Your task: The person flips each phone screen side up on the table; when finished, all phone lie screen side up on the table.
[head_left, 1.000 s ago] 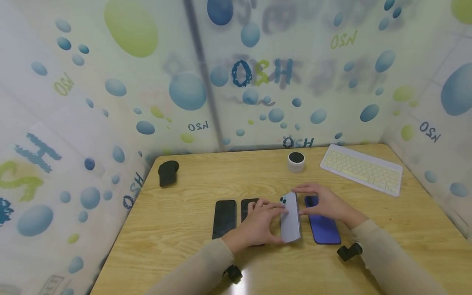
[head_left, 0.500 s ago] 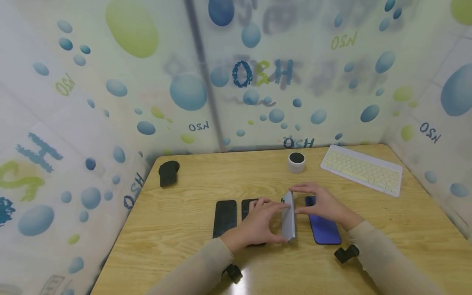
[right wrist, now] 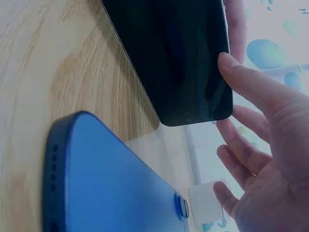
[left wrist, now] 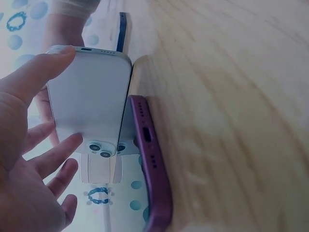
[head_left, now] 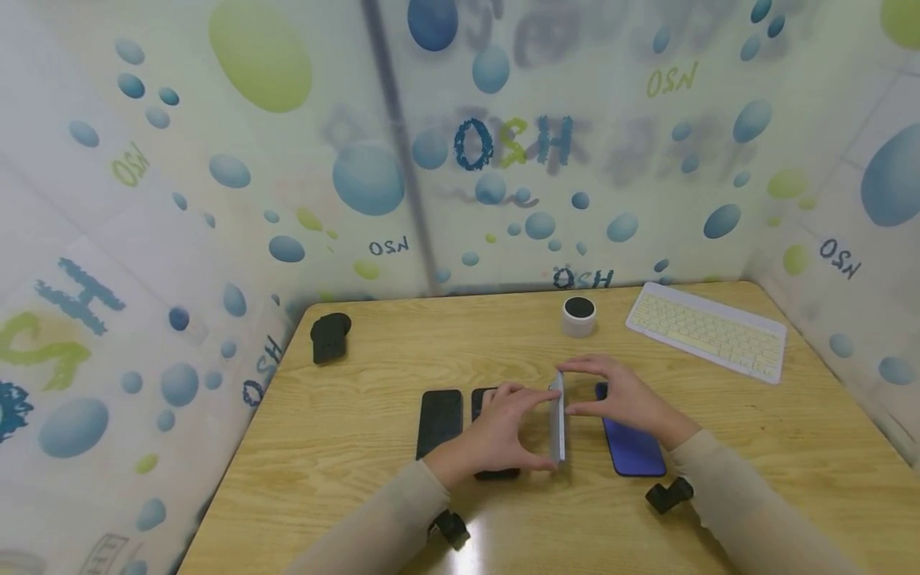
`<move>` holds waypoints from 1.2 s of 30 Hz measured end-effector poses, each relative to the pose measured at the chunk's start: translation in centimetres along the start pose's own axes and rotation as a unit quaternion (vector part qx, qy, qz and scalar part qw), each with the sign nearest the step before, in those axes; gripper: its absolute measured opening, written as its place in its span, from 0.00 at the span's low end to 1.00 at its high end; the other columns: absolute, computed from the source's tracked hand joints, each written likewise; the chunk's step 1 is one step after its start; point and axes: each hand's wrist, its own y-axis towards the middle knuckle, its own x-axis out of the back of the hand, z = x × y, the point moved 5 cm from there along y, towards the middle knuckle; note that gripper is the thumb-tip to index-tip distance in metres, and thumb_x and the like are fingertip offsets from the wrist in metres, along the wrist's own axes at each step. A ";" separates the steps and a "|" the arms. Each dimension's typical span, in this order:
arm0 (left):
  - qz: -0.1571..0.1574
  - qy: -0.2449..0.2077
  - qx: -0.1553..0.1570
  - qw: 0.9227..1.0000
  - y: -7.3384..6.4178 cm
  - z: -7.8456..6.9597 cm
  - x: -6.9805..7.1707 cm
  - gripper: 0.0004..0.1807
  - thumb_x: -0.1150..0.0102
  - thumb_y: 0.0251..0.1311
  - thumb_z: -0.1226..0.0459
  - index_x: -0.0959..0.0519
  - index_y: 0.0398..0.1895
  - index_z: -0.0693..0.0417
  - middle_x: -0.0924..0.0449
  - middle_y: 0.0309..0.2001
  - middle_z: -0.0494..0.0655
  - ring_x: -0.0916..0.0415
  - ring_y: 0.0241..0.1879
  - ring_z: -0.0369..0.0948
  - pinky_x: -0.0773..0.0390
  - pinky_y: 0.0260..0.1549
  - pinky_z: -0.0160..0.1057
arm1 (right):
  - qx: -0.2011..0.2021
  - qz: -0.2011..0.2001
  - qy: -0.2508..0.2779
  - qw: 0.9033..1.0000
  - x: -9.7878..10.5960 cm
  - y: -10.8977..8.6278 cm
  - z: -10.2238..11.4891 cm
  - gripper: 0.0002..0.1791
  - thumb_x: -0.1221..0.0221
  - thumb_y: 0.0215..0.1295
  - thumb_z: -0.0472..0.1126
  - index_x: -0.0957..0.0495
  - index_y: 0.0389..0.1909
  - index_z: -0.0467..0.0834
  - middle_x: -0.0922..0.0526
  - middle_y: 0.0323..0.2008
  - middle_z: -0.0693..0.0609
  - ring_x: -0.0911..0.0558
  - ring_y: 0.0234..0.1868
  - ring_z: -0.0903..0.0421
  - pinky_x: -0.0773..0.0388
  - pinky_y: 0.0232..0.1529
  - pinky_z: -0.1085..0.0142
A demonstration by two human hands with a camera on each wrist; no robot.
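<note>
A pale silver smartphone (head_left: pixel 557 423) stands upright on its long edge, nearly edge-on in the head view. Its back, with the camera lenses, faces left and its dark screen (right wrist: pixel 178 63) faces right. My left hand (head_left: pixel 496 435) holds it, thumb on the bottom end and a fingertip against the back. From the other side my right hand (head_left: pixel 625 399) grips it near the top end, thumb at the screen's edge. Below my left hand lies a purple-edged phone (left wrist: pixel 152 164), screen up and partly covered. A blue phone (head_left: pixel 636 449) lies back up under my right hand.
Another dark phone (head_left: pixel 440 423) lies further left on the wooden table (head_left: pixel 323 463). At the back stand a white round cup-like object with a dark top (head_left: pixel 578 317) and a white keyboard (head_left: pixel 707 331). A small black object (head_left: pixel 331 337) sits back left.
The silver phone has turned from showing its back to the head camera to standing edge-on. My right hand has shifted slightly left with it; my left hand has barely moved.
</note>
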 end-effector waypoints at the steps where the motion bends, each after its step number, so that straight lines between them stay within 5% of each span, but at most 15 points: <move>1: 0.002 -0.001 0.002 1.000 0.0 0.1 0.0 0.55 0.20 0.45 0.40 0.36 0.78 0.32 0.28 0.72 0.33 0.37 0.68 0.41 0.40 0.61 0.52 | 0.002 0.000 0.001 1.000 -0.1 0.0 0.0 0.36 0.23 0.55 0.51 0.21 0.66 0.47 0.21 0.66 0.41 0.26 0.69 0.37 0.33 0.66 0.34; 19: -0.002 -0.036 0.002 0.999 -0.9 1.1 0.9 0.50 0.22 0.48 0.39 0.32 0.76 0.34 0.25 0.69 0.31 0.36 0.66 0.41 0.41 0.61 0.54 | 0.029 -0.019 0.017 0.999 -1.5 0.8 0.5 0.37 0.22 0.54 0.49 0.21 0.65 0.44 0.18 0.64 0.50 0.24 0.68 0.43 0.31 0.67 0.39; 28: 0.005 -0.040 0.006 0.999 -1.3 1.9 1.3 0.50 0.20 0.48 0.42 0.32 0.76 0.35 0.25 0.69 0.33 0.37 0.66 0.40 0.42 0.63 0.55 | 0.028 -0.014 0.011 0.999 -2.1 0.9 0.5 0.42 0.20 0.48 0.35 0.23 0.68 0.46 0.20 0.66 0.48 0.25 0.69 0.42 0.29 0.66 0.40; 36: 0.004 -0.045 0.012 0.999 -1.7 2.2 1.6 0.50 0.20 0.47 0.43 0.31 0.75 0.36 0.24 0.68 0.35 0.37 0.66 0.41 0.44 0.64 0.58 | 0.047 0.000 0.002 0.999 -2.3 1.2 0.2 0.43 0.19 0.46 0.33 0.23 0.67 0.45 0.15 0.60 0.50 0.20 0.63 0.45 0.29 0.65 0.42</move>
